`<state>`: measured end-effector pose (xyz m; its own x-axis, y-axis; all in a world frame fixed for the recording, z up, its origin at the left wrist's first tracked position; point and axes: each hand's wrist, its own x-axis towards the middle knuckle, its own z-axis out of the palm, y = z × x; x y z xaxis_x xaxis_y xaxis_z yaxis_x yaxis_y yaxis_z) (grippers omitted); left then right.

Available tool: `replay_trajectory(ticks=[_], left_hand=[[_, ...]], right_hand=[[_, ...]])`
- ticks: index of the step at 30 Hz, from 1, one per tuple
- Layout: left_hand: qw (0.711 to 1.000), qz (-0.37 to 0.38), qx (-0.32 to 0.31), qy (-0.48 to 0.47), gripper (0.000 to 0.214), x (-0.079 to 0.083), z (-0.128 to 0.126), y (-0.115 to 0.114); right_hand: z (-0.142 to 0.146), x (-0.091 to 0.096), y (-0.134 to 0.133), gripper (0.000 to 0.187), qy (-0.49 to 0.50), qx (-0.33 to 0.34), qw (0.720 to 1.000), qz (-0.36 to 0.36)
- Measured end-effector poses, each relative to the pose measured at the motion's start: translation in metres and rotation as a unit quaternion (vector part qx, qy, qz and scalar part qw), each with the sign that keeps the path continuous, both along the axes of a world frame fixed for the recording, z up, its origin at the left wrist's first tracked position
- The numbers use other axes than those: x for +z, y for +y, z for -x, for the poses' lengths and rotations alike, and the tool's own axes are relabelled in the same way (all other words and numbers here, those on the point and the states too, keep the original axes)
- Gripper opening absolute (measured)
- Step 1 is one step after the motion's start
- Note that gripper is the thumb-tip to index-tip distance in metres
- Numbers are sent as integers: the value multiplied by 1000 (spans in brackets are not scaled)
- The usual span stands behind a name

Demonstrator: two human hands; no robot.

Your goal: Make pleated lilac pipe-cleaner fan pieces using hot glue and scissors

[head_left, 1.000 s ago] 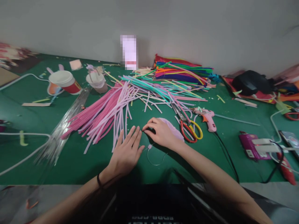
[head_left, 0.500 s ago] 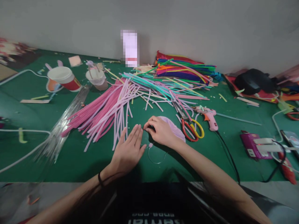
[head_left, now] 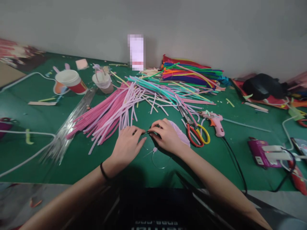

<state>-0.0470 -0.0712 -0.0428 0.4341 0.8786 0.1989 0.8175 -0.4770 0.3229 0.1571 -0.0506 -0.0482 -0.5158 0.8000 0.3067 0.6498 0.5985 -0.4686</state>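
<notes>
My right hand (head_left: 166, 135) pinches a tiny dark thing (head_left: 147, 132) at its fingertips, too small to name. My left hand (head_left: 127, 145) arches over the table close by. Its index fingertip comes up to that thing, while a gap shows between thumb and fingers. Partly under my right hand lies a fuzzy lilac piece with a ridged edge (head_left: 179, 132). Just below my fingertips, a small lilac knob (head_left: 155, 149) sits on a thin clear or wire loop (head_left: 158, 167). Scissors with red and yellow handles (head_left: 195, 132) rest to the right.
Pink and lilac pipe cleaners (head_left: 107, 111) spread ahead, with multicoloured bundles (head_left: 189, 72) behind. A pink glue gun (head_left: 217, 123) trails a black cord. Thin shiny wires (head_left: 69, 131) lie left, below a paper cup (head_left: 76, 83) and a drink cup (head_left: 103, 83). A purple box (head_left: 260, 153) stands right.
My left hand has lifted from lying flat to an arched pose, its fingers bending towards my right fingertips. My right hand keeps its pinch in nearly the same place. The view has shifted slightly.
</notes>
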Motion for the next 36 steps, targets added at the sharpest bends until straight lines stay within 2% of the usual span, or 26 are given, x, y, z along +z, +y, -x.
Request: replay_trajectory(ticks=[4, 12, 25, 29, 32, 36], left_hand=[[1000, 15, 1, -6, 12, -1, -6, 11], [1000, -22, 10, -15, 15, -8, -8, 12], [999, -28, 1, -33, 14, -14, -7, 15], [999, -24, 4, -46, 12, -14, -7, 14], [998, -18, 5, -60, 9, -14, -7, 13], [997, -7, 2, -74, 7, -14, -7, 13]], right_hand=[[2, -1, 3, 14, -8, 7, 1000, -20], [4, -6, 4, 19, -25, 12, 999, -26], [4, -8, 8, 22, 13, 36, 999, -3], [2, -8, 6, 14, 39, 7, 999, 0], [-2, -6, 7, 23, 55, -25, 998, 14], [-5, -5, 8, 20, 55, -23, 998, 28]])
